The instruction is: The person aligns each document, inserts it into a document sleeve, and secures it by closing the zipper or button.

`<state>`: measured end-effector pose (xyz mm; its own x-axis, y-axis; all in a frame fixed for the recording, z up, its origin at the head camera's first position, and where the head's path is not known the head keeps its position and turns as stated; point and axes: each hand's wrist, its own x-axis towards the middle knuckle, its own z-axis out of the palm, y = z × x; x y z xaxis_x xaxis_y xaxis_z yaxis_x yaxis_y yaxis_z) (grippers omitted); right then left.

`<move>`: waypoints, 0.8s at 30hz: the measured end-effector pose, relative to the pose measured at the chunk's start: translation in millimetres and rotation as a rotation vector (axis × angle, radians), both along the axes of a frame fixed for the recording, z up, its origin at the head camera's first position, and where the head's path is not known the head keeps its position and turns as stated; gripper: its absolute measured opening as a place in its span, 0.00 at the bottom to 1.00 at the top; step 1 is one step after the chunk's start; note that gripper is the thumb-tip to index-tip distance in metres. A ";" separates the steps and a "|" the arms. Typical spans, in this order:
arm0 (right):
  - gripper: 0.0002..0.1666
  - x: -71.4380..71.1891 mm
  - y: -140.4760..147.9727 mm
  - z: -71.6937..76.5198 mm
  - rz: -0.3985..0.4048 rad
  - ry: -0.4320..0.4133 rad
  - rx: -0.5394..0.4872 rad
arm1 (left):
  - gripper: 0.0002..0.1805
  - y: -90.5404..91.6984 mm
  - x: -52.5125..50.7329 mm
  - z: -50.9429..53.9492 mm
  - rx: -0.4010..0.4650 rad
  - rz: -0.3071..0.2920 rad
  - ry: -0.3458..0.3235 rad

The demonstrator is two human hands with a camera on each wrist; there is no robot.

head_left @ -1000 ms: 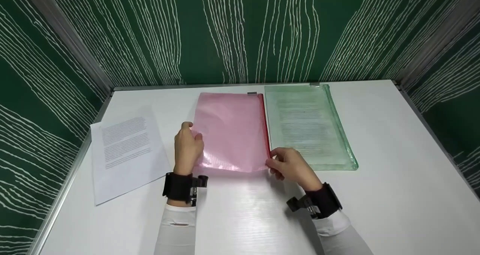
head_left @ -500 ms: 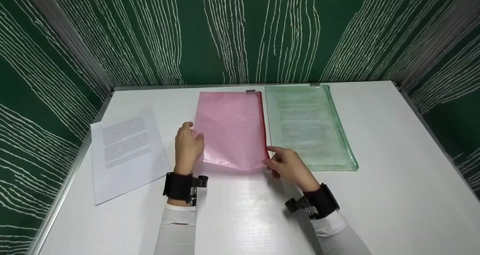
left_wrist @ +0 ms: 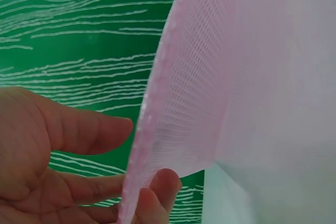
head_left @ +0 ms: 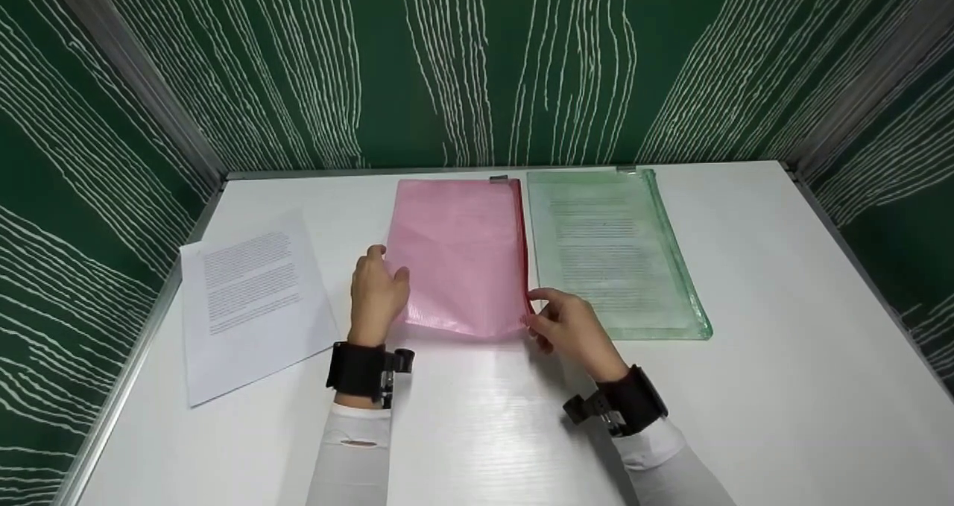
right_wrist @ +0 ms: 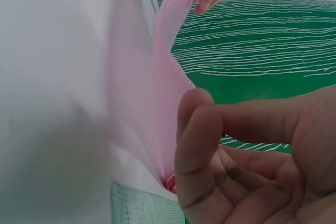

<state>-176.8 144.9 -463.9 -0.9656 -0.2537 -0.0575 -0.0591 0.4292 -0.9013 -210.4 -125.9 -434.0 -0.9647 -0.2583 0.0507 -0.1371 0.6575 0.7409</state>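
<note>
From where I watch, the pink folder (head_left: 462, 253) is in the middle of the white table (head_left: 477, 424), between the loose paper (head_left: 257, 372) and the green folder (head_left: 596, 184). I think it is light and floppy, since its near side sags and bends. It looks shiny, so I guess it could slip a bit. I don't think it would break, but a hard squeeze might crease it. The red strip (head_left: 522, 245) down its right side looks like the stiffest part, so I would hold it there and use the left edge to keep it flat.

My right hand (head_left: 570, 331) pinches the near right corner, by that strip, with thumb and finger. My left hand (head_left: 378, 293) has its fingers hooked round the left edge, and its thumb stands off. My left arm points straight ahead. My right arm slants in from the right, and both wrists hang low over the table.
</note>
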 end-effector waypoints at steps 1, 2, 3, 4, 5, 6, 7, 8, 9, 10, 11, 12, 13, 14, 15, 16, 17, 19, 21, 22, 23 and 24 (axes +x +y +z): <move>0.22 0.1 -0.1 -0.4 0.002 0.002 0.001 | 0.27 0.4 0.2 0.1 -0.003 -0.001 -0.006; 0.21 0.2 -0.3 -0.5 -0.001 -0.002 0.000 | 0.27 0.8 0.4 0.1 -0.003 -0.006 -0.011; 0.21 0.4 -0.6 -0.7 -0.003 -0.006 -0.004 | 0.27 1.2 0.6 0.1 -0.004 -0.006 -0.015; 0.20 0.1 -0.6 -1.4 -0.003 -0.010 -0.007 | 0.27 1.5 0.7 0.1 -0.006 -0.005 -0.018; 0.19 0.0 -0.7 -2.0 -0.004 -0.015 -0.010 | 0.27 1.8 0.7 0.0 -0.008 -0.005 -0.023; 0.19 -0.2 -0.6 -2.6 -0.001 -0.017 -0.009 | 0.28 2.0 0.8 -0.2 -0.011 -0.005 -0.028; 0.19 -0.3 -0.6 -2.9 -0.002 -0.026 -0.010 | 0.28 2.1 0.7 -0.5 -0.015 -0.005 -0.034; 0.19 -0.4 -0.6 -3.1 0.000 -0.029 -0.009 | 0.28 2.1 0.8 -0.9 -0.021 -0.008 -0.041; 0.19 -0.5 -0.4 -3.5 0.005 -0.029 0.000 | 0.28 1.9 0.5 -1.4 -0.028 -0.008 -0.048; 0.19 -0.8 -0.3 -3.6 0.010 -0.028 0.011 | 0.28 1.7 0.5 -1.7 -0.035 -0.009 -0.056; 0.20 -0.8 0.0 -3.3 0.015 -0.029 0.023 | 0.29 1.4 0.6 -2.0 -0.045 -0.010 -0.065; 0.20 -0.9 0.3 -2.9 0.022 -0.025 0.036 | 0.29 1.1 0.7 -2.3 -0.055 -0.011 -0.076; 0.20 -0.9 0.7 -2.5 0.026 -0.027 0.045 | 0.29 0.7 0.9 -2.5 -0.067 -0.011 -0.087; 0.20 -1.1 1.1 -2.4 0.030 -0.028 0.052 | 0.29 0.3 1.3 -2.6 -0.079 -0.013 -0.099; 0.20 -1.2 1.9 -2.2 0.033 -0.030 0.064 | 0.29 -0.1 1.6 -2.7 -0.089 -0.015 -0.109; 0.19 -1.6 2.5 -2.2 0.035 -0.031 0.070 | 0.29 -0.3 2.1 -2.7 -0.100 -0.019 -0.120; 0.19 -1.7 3.1 -1.9 0.035 -0.032 0.075 | 0.29 -0.7 2.7 -2.6 -0.110 -0.022 -0.130; 0.18 -2.2 4.4 -1.8 0.032 -0.034 0.081 | 0.30 -1.6 4.1 -2.3 -0.126 -0.030 -0.144; 0.17 -2.5 5.7 -1.4 0.021 -0.038 0.087 | 0.30 -2.3 5.4 -2.0 -0.140 -0.038 -0.156; 0.17 -2.7 6.1 -1.0 0.012 -0.041 0.085 | 0.30 -2.8 6.2 -1.8 -0.147 -0.041 -0.161; 0.16 -2.6 6.5 -0.4 0.004 -0.045 0.082 | 0.30 -3.3 7.4 -1.5 -0.153 -0.042 -0.168; 0.16 -2.5 6.8 0.2 -0.004 -0.051 0.074 | 0.30 -3.8 8.5 -1.5 -0.158 -0.046 -0.173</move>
<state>-179.2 151.7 -463.7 -0.9618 -0.2436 -0.1248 -0.0125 0.4945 -0.8691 -201.9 -129.8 -435.5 -0.9731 -0.2160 -0.0797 -0.2202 0.7721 0.5962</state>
